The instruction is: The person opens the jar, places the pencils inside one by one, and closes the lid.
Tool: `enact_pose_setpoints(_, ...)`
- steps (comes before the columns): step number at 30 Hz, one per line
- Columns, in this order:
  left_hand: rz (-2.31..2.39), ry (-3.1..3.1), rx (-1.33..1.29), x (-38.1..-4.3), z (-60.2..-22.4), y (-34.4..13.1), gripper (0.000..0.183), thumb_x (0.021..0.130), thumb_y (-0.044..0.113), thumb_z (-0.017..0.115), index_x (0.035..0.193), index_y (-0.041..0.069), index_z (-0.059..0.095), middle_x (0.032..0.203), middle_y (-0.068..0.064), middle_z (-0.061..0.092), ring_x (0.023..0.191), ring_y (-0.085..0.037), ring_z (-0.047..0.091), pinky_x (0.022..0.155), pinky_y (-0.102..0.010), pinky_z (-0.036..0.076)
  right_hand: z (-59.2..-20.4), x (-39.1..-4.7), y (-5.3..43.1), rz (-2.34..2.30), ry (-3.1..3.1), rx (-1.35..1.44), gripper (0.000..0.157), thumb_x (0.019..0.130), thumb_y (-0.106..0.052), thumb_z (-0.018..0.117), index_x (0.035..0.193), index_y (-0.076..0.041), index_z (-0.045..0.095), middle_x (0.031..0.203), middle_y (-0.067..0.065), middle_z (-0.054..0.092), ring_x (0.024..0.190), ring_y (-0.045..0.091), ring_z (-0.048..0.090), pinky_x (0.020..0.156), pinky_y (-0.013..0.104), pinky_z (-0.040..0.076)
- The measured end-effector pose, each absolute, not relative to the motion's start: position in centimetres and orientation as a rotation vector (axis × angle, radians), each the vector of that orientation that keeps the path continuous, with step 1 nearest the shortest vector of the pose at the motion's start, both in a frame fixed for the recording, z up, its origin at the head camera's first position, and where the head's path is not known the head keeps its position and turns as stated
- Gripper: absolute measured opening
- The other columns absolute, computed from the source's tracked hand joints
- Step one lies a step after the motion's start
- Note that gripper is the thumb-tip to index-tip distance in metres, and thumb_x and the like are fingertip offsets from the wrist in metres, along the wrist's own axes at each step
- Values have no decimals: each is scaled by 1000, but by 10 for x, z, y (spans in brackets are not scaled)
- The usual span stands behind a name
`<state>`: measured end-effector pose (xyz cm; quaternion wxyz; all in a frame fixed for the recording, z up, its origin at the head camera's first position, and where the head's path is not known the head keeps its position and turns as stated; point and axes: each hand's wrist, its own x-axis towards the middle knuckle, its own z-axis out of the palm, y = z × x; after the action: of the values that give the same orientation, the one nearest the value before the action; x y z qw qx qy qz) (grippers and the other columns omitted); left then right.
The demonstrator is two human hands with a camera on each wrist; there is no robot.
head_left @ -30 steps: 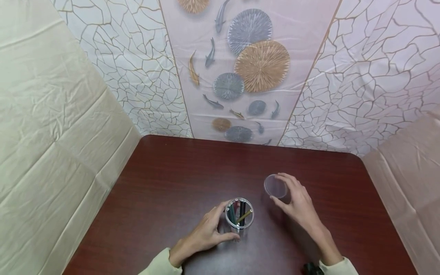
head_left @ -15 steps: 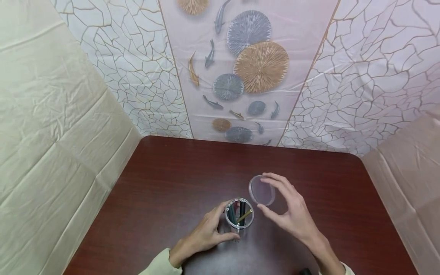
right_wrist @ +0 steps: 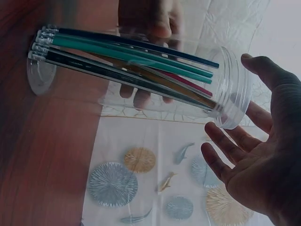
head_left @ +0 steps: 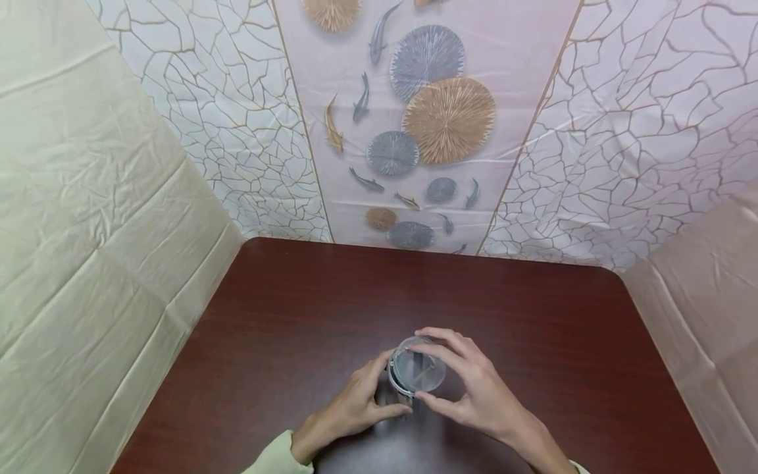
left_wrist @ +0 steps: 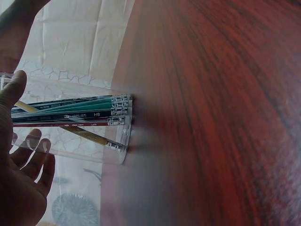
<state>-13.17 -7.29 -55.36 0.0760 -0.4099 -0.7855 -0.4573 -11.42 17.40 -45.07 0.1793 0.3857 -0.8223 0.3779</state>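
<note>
A clear plastic jar [right_wrist: 77, 96] stands upright on the table, with several pencils [right_wrist: 136, 56] inside in green, dark, red and yellow. In the left wrist view, eraserless metal ends of the pencils [left_wrist: 120, 112] point down at the jar's base. My left hand [head_left: 355, 403] curls round the jar's side, fingers behind and thumb in front. With fingers and thumb on its edge, my right hand [head_left: 482, 392] holds a clear round lid [head_left: 429, 376] at the jar's mouth. From above, the lid sits slightly right of the rim; whether it is seated I cannot tell.
The dark red-brown wooden table [head_left: 296, 303] extends around both hands. Behind it hangs a patterned cloth [head_left: 450, 125] with fish and round leaf shapes. Creased beige cloth [head_left: 118, 250] borders the left side, and similar cloth [head_left: 699, 329] the right.
My right hand has brought the lid leftward and down, from apart on the jar's right to over its mouth. The left hand and the jar have stayed in place.
</note>
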Motion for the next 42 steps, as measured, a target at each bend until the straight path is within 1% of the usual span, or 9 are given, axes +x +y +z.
enact_pose_setpoints(7, -1390, -2368, -1237, -130, -552, -72, 100, 86, 21, 91, 164, 11, 29, 152, -11, 55, 134, -24, 59, 108, -42, 51, -457, -114, 172, 1021, -2346, 1113, 65, 82, -29, 93, 141, -17, 67, 145, 7, 60, 129, 24, 60, 103, 42, 46)
enact_pose_setpoints(12, -1376, -2354, -1252, -131, -551, -71, 101, 85, 18, 92, 164, 11, 30, 155, -11, 53, 135, -24, 59, 109, -41, 51, -459, -114, 172, 1006, -2347, 1128, 68, 79, -26, 95, 140, -17, 67, 146, 6, 59, 130, 24, 60, 101, 42, 47)
enact_pose_setpoints(19, -1389, -2363, -1260, -132, -552, -72, 98, 89, 26, 89, 165, 12, 28, 158, -10, 50, 136, -24, 58, 110, -41, 50, -459, -116, 171, 999, -2337, 1148, 65, 81, -28, 93, 140, -17, 67, 146, 8, 60, 128, 24, 62, 98, 39, 47)
enact_pose_setpoints(25, -1420, -2412, -1227, -130, -553, -73, 100, 87, 26, 90, 165, 17, 28, 157, -6, 51, 134, -22, 60, 108, -41, 51, -460, -114, 171, 1025, -2358, 1151, 63, 83, -29, 92, 140, -17, 68, 147, 7, 61, 128, 24, 64, 94, 46, 54)
enact_pose_setpoints(28, -1433, -2411, -1224, -128, -554, -74, 101, 86, 24, 91, 165, 16, 28, 155, -6, 52, 132, -22, 61, 107, -41, 52, -461, -114, 172, 1071, -2366, 1167, 62, 85, -26, 92, 140, -17, 68, 147, 7, 61, 127, 26, 65, 99, 39, 55)
enact_pose_setpoints(31, -1429, -2400, -1223, -128, -555, -74, 101, 86, 25, 92, 165, 16, 29, 154, -6, 53, 131, -22, 62, 107, -41, 52, -462, -115, 173, 1124, -2362, 1204, 61, 85, -23, 92, 140, -15, 68, 149, 6, 60, 126, 28, 66, 103, 24, 51)
enact_pose_setpoints(33, -1421, -2390, -1226, -128, -556, -73, 102, 85, 25, 92, 165, 15, 30, 153, -6, 54, 130, -22, 62, 106, -41, 53, -461, -116, 174, 1144, -2363, 1227, 60, 86, -21, 91, 141, -14, 68, 150, 5, 59, 126, 28, 66, 104, 19, 47)
enact_pose_setpoints(38, -1421, -2380, -1232, -129, -556, -73, 100, 85, 24, 93, 163, 15, 32, 153, -7, 55, 131, -22, 61, 108, -41, 52, -462, -118, 174, 1151, -2343, 1233, 59, 86, -22, 92, 140, -13, 69, 148, 9, 61, 126, 26, 67, 104, 18, 47)
enact_pose_setpoints(42, -1422, -2374, -1238, -131, -554, -73, 99, 83, 21, 94, 162, 13, 33, 150, -9, 57, 129, -23, 63, 107, -41, 53, -466, -118, 172, 1158, -2286, 1190, 59, 85, -28, 92, 137, -12, 71, 142, 12, 62, 123, 28, 67, 106, 19, 46)
